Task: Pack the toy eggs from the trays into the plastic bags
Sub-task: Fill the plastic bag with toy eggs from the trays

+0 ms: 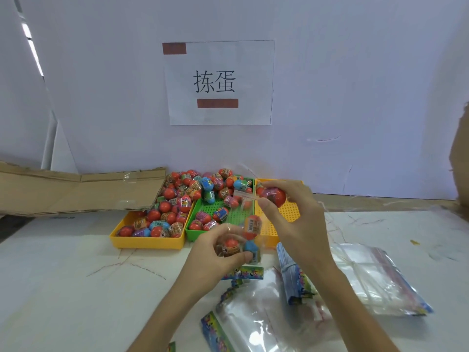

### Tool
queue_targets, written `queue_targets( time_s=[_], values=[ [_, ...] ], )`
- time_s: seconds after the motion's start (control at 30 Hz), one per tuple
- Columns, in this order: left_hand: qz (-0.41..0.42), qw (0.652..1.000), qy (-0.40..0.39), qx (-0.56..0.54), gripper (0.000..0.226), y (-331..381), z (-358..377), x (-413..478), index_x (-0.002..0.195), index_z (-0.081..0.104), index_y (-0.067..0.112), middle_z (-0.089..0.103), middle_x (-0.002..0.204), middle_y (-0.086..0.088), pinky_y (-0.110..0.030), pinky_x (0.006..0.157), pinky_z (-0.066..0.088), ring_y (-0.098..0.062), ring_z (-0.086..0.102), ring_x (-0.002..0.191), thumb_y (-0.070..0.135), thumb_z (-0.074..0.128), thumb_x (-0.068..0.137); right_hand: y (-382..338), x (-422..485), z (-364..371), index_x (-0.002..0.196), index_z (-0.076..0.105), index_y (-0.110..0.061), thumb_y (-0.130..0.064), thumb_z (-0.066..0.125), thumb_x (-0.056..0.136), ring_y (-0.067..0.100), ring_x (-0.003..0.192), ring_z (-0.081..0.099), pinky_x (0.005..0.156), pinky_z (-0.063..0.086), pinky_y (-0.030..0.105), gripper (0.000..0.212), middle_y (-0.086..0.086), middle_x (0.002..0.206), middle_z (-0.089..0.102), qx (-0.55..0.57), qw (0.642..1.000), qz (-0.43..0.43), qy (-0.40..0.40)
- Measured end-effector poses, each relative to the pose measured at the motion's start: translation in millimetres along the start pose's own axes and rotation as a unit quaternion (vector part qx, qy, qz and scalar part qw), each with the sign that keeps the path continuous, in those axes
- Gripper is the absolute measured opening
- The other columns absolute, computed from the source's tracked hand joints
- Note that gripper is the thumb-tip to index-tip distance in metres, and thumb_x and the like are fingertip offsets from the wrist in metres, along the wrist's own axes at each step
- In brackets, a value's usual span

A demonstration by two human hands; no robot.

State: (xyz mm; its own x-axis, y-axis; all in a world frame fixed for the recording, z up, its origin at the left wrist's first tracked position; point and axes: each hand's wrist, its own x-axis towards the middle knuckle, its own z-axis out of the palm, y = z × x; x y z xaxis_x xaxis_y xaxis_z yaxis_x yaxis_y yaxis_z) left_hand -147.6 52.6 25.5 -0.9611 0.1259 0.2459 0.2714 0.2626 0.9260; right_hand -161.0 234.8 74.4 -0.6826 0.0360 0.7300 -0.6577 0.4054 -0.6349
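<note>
Left hand (215, 252) grips a bag (250, 224) holding three eggs; right hand (286, 212) pinches a fourth egg (275, 195) at its mouth — two trays (149, 243) remain loaded.

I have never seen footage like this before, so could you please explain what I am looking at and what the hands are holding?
There is no machine: one camera worn on a person's head looks down at their two bare hands. The left hand grips a clear plastic bag with a few toy eggs already inside. The right hand holds a red toy egg at the bag's mouth. On the table sit a full yellow tray, a green tray and an almost bare yellow tray. Spare bags lie nearer the person.
</note>
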Motion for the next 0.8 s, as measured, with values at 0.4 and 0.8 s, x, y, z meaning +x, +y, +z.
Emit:
queue_targets(
  time_s=[0.4, 0.8],
  values=[
    [0.015, 1.0, -0.023, 0.01, 0.037, -1.1, 1.9, -2.1, 0.107, 0.07, 0.03, 0.077, 0.099, 0.013, -0.026, 0.084, 0.059, -0.007, 0.072, 0.094, 0.019, 0.087, 0.077, -3.9, -0.4, -1.8, 0.095, 0.065, -0.03, -0.027, 0.088, 0.076, 0.007, 0.093, 0.063, 0.089, 0.05, 0.032, 0.03, -0.021, 0.092, 0.066, -0.004, 0.999, 0.046, -0.008],
    [0.042, 0.999, -0.023, 0.006, 0.032, 1.6, 2.3, -2.4, 0.104, 0.072, 0.034, 0.076, 0.096, 0.01, -0.028, 0.081, 0.058, -0.01, 0.072, 0.091, 0.029, 0.083, 0.074, 0.7, -2.5, 2.7, 0.088, 0.077, -0.027, -0.029, 0.083, 0.081, 0.006, 0.095, 0.062, 0.086, 0.046, 0.024, 0.01, -0.022, 0.087, 0.07, 0.001, 0.995, 0.041, -0.095]
  ],
)
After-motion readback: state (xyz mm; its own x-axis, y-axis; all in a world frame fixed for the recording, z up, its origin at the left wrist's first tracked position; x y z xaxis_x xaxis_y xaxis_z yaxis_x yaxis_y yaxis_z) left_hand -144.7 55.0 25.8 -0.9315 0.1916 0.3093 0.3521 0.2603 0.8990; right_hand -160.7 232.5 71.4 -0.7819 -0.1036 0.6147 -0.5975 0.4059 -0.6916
